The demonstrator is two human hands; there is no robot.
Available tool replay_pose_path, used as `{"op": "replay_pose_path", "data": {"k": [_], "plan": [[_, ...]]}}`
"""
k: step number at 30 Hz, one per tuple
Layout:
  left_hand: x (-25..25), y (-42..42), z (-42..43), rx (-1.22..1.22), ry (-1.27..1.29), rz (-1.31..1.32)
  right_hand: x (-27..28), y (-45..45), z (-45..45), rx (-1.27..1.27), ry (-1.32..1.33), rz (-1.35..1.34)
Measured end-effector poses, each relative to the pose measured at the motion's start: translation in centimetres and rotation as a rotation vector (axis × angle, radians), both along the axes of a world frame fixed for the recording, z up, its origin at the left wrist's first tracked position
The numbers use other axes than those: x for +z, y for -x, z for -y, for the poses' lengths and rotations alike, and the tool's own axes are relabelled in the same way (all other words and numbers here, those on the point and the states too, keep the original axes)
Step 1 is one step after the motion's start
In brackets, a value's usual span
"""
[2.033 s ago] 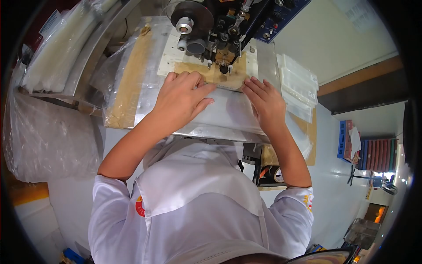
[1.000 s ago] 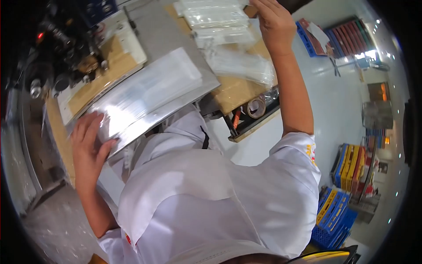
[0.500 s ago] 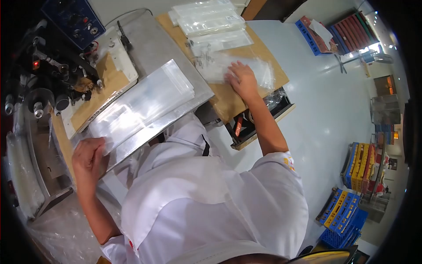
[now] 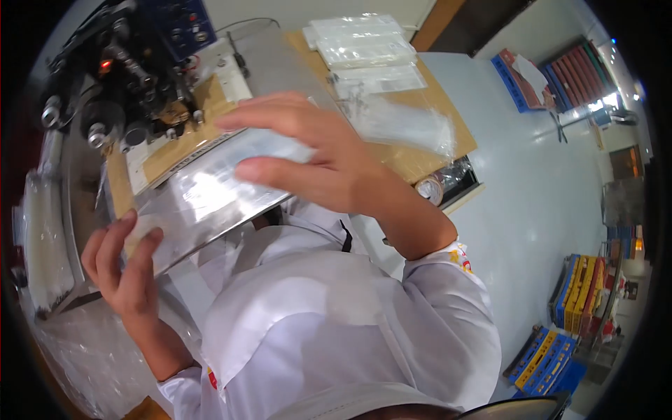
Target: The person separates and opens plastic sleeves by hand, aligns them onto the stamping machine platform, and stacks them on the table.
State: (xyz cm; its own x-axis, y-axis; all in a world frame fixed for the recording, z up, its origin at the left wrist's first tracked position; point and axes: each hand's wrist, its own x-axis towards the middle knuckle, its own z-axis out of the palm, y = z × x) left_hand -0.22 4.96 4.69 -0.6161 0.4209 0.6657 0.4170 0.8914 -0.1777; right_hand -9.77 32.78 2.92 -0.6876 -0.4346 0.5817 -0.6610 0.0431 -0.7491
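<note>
On the metal ledge of the machine lies a stack of flat clear plastic bags (image 4: 203, 199), bright with glare. My left hand (image 4: 122, 269) is at its near left end, with the thumb and fingers closing round the edge of clear plastic. How many bags it holds I cannot tell. Above the right part of the stack is my right hand (image 4: 315, 157), its thumb and fingers stretched out and apart, with nothing seen in it. It hides part of the stack.
A black machine (image 4: 126, 77) with rollers and a blue control box (image 4: 178, 28) stands beyond the ledge. More clear bags (image 4: 367, 49) lie on the brown board (image 4: 451, 136). Below it, an open drawer (image 4: 465, 185) holds a tape roll (image 4: 428, 190). Crates (image 4: 542, 357) stand at right.
My right hand has left the bags on the brown board and moved left over the stack on the ledge. My left hand's fingers have lifted and turned upward at the stack's end.
</note>
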Motion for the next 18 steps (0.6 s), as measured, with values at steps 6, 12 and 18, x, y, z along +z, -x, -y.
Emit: {"op": "replay_pose_path", "data": {"k": [6, 12, 18], "plan": [[-0.3, -2.9, -0.2, -0.239, -0.326, -0.075, -2.5, 0.0, 9.6, 0.8, 0.119, 1.0], [-4.0, -3.5, 2.4, -0.548, -1.354, 0.022, -1.8, -2.1, 13.6, 0.469, 0.402, 0.865], [-5.7, -3.8, 5.5, -0.266, -1.663, 0.103, -4.5, -4.1, 15.8, 0.336, 0.255, 0.471]]}}
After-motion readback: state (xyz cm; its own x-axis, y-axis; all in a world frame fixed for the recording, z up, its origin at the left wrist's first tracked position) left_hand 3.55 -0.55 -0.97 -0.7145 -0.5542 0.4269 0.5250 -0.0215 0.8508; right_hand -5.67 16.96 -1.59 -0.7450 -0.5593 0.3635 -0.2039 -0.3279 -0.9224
